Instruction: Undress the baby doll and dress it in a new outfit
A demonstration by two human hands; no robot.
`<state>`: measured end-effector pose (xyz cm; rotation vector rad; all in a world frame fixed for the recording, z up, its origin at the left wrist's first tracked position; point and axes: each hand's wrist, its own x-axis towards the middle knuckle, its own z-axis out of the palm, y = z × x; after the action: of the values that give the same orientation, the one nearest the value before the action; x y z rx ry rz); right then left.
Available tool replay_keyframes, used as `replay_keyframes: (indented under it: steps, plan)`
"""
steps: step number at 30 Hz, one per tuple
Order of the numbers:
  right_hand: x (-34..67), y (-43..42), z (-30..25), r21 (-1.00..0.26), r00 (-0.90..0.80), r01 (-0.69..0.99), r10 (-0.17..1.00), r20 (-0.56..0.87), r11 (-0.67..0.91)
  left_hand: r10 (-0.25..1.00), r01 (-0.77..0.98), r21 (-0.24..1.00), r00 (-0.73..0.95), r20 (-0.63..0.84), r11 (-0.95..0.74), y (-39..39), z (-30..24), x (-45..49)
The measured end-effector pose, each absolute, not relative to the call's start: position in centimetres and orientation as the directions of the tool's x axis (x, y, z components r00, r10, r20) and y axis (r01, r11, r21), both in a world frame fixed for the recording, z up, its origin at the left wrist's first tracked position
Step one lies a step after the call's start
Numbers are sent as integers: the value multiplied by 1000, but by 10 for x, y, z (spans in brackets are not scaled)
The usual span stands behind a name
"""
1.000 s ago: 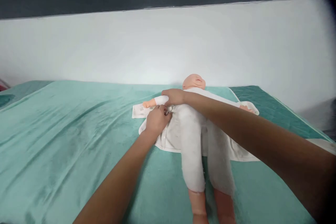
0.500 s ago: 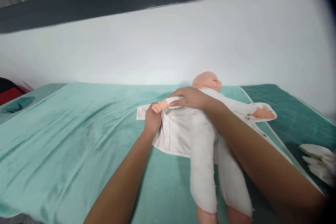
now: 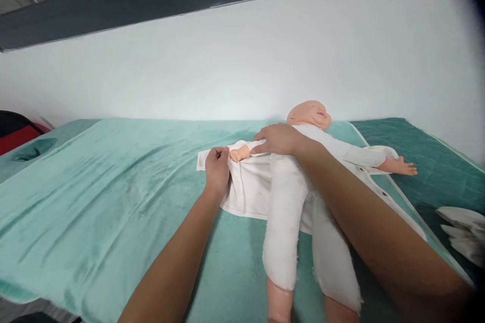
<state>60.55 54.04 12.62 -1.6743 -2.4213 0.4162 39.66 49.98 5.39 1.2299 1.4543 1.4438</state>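
A baby doll (image 3: 283, 222) with a white cloth body lies on its back on top of a spread white baby shirt (image 3: 248, 194) with dark snaps. My left hand (image 3: 217, 169) pinches the shirt cloth at the sleeve, just left of the doll's small hand (image 3: 240, 153). Around the doll's arm on that side, my right hand (image 3: 279, 139) is closed, its wrist crossing over the doll's belly. The doll's other arm (image 3: 354, 154) stretches right over the other sleeve, its hand beyond the sleeve's end. The doll's head is turned to the right.
Light green cloth (image 3: 113, 202) covers the surface, with a darker green cloth (image 3: 428, 161) at the right. Folded white items (image 3: 464, 232) lie at the right edge. A white wall (image 3: 212, 65) stands behind. Something red and black (image 3: 18, 133) is at far left.
The doll has shifted slightly right at the head, with its legs further left. Its small hand now lies beside my left fingers instead of over them. The far hand extends past the sleeve.
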Motion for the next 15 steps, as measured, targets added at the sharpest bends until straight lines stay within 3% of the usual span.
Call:
replay_keyframes:
  steps: [3,9,12,15]
  plan:
    - [604,539,124,-276,-344,905,939,-20,325,949,299,947,-247,194,-115,492,60,401]
    - [593,535,118,-149,-434,888,900,43,435,969,450,860,73,235,-243,484,64,409]
    - [596,534,122,-189,-428,878,898,98,439,962,462,852,5,275,-246,486,60,405]
    - [611,524,133,-353,-370,845,916,155,402,925,622,759,-140,352,-195,489,54,402]
